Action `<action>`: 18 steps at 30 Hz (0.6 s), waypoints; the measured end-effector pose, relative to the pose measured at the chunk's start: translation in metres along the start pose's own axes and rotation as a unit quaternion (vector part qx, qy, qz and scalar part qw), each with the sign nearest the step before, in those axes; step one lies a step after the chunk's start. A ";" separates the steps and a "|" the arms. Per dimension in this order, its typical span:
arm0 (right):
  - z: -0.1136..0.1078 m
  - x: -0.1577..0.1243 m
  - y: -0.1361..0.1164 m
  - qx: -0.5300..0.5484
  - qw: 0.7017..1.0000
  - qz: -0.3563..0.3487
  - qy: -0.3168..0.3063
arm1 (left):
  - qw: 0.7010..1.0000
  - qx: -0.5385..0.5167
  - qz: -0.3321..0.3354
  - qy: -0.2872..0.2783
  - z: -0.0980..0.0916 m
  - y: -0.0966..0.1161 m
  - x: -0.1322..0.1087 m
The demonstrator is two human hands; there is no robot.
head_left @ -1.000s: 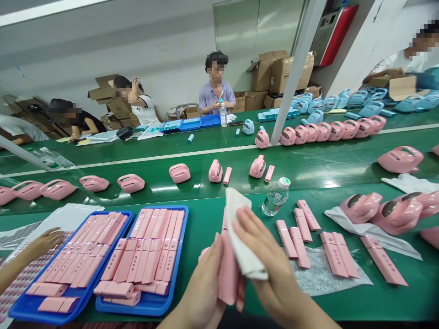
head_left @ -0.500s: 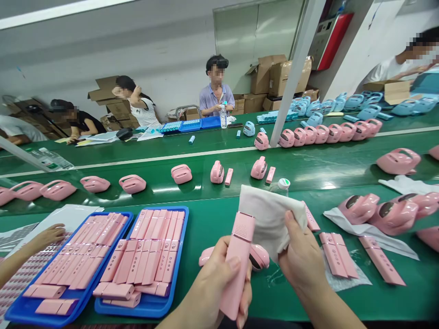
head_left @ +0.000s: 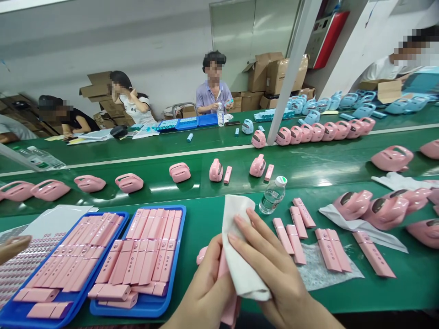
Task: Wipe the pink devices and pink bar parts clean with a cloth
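My left hand is wrapped around a slim pink handset, held up in front of me above the green table. A white cloth lies over most of the handset's face, so only its lower end and a strip of its side show. My right hand grips the cloth and presses it against the handset with extended fingers. Behind my hands, a pink rounded body is mostly hidden. Several loose pink handsets lie just right of my hands, near a clear bottle.
Two blue trays of pink handsets stand on the left, by a sheet of stickers and a co-worker's hand. Pink handled units line the green belt beyond. More pink units rest on white cloths at right.
My right hand has brought the cloth leftward onto the handset, covering its speaker holes. The bottle and more loose handsets are now uncovered. The co-worker's hand at left has moved back.
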State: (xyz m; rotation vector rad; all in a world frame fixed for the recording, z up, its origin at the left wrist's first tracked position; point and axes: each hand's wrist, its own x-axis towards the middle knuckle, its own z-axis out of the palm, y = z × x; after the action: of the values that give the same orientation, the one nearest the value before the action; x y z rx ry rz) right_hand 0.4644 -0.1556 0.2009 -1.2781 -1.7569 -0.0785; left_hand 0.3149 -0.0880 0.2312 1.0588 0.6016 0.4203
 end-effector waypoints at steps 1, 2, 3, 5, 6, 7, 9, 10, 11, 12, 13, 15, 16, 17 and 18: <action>0.000 0.001 0.003 0.013 1.000 -0.007 0.001 | 1.000 0.023 -0.007 0.004 0.000 -0.001 -0.001; -0.001 0.001 0.006 0.031 0.999 -0.012 0.006 | 0.999 0.045 -0.023 -0.002 -0.001 -0.001 -0.001; -0.001 0.001 0.008 0.048 0.999 -0.020 0.011 | 0.997 0.056 -0.043 -0.012 -0.001 -0.001 -0.002; 0.000 0.003 0.012 0.059 0.998 -0.032 0.016 | 0.996 0.059 -0.067 -0.017 0.000 0.001 -0.004; 0.000 0.004 0.012 0.053 0.998 -0.039 0.012 | 0.996 0.055 -0.067 -0.008 0.001 0.003 -0.005; 0.001 0.006 0.011 0.044 0.998 -0.046 0.007 | 0.996 0.054 -0.066 0.007 0.002 0.005 -0.006; 0.001 0.012 0.010 0.021 0.998 -0.053 0.000 | 0.996 0.043 -0.066 0.037 0.006 0.009 -0.008; 0.000 0.015 0.009 0.013 0.998 -0.060 -0.001 | 0.996 0.023 -0.070 0.043 0.009 0.011 -0.009; -0.001 0.017 0.009 0.012 0.997 -0.073 0.003 | 0.996 -0.011 -0.075 0.039 0.011 0.011 -0.010; -0.002 0.018 0.009 0.017 0.996 -0.088 0.014 | 0.995 -0.058 -0.080 0.025 0.014 0.011 -0.010; -0.004 0.019 0.010 0.028 0.994 -0.104 0.032 | 0.990 -0.112 -0.081 0.004 0.016 0.011 -0.010; -0.006 0.016 0.010 0.068 0.988 -0.121 0.070 | 0.976 -0.203 -0.069 -0.043 0.018 0.009 -0.010; -0.006 0.014 0.010 0.101 0.985 -0.114 0.087 | 0.970 -0.229 -0.057 -0.062 0.018 0.008 -0.010; -0.005 0.011 0.009 0.145 0.980 -0.093 0.103 | 0.968 -0.234 -0.051 -0.076 0.017 0.009 -0.010; -0.004 0.009 0.008 0.194 0.972 -0.058 0.120 | 0.969 -0.224 -0.055 -0.086 0.015 0.010 -0.010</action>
State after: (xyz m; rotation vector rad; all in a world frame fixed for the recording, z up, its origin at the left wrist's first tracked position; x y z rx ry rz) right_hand 0.4728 -0.1481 0.2057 -0.8451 -1.5439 0.0423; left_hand 0.3162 -0.1001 0.2482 0.6188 0.3832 0.3420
